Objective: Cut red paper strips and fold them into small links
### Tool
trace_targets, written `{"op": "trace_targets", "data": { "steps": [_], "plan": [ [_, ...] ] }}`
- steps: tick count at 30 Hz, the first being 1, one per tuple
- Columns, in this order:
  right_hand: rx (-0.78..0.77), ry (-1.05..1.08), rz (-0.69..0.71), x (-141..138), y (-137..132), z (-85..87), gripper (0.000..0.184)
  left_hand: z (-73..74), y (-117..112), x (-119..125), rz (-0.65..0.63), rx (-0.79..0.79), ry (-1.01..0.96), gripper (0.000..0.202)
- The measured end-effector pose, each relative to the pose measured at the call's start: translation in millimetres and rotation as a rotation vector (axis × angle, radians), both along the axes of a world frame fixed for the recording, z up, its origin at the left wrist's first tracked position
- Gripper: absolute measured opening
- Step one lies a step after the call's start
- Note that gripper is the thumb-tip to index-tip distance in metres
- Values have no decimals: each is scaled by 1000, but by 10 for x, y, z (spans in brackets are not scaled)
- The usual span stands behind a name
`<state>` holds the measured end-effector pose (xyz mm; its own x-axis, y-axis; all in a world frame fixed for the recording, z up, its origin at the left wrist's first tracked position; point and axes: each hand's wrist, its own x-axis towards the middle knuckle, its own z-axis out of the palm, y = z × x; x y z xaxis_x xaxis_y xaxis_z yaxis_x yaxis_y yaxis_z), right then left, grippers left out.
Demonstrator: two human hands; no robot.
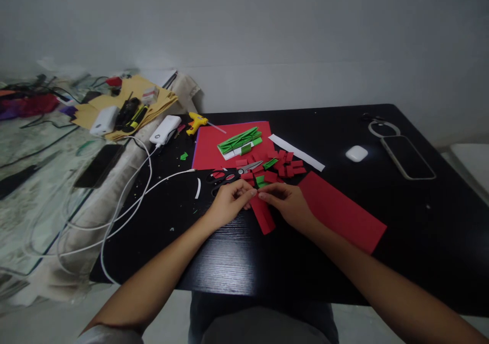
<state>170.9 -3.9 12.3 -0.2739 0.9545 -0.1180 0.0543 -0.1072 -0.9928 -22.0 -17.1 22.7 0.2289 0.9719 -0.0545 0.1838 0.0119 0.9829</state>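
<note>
Between my two hands is a folded strip of red paper (263, 217), its lower end hanging toward me over the black table. The fingertips of my left hand (235, 201) pinch its upper left end. My right hand (284, 201) pinches the same end from the right, thumb close to the other thumb. Just beyond my fingers lie several small folded red paper pieces (288, 170) and a few green ones. Black-handled scissors (227, 176) rest beside my left hand, blades over the red pieces. A larger red paper sheet (344, 211) lies partly behind my right forearm.
Folded green strips (240, 139) lie on a red sheet (206, 150) at the back. A yellow glue gun (197, 123), a white power bank (165, 129) and white cables (153, 189) are to the left. A white paper strip (296, 151), earbud case (356, 153) and phone (408, 156) lie rightward.
</note>
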Motion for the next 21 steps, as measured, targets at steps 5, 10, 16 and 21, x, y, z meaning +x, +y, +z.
{"op": "trace_targets", "data": {
  "steps": [5,10,16,21],
  "plan": [
    [-44,65,98,-8,8,22,23,-11,2,-10,9,11,2,30],
    [-56,95,113,-12,-5,23,23,-21,2,-31,-4,19,8,29],
    [-44,78,55,-13,-22,-4,25,-24,8,-42,-18,11,-3,28],
    [-57,71,70,-10,-31,20,24,-35,11,-52,-29,1,5,27]
  ]
}}
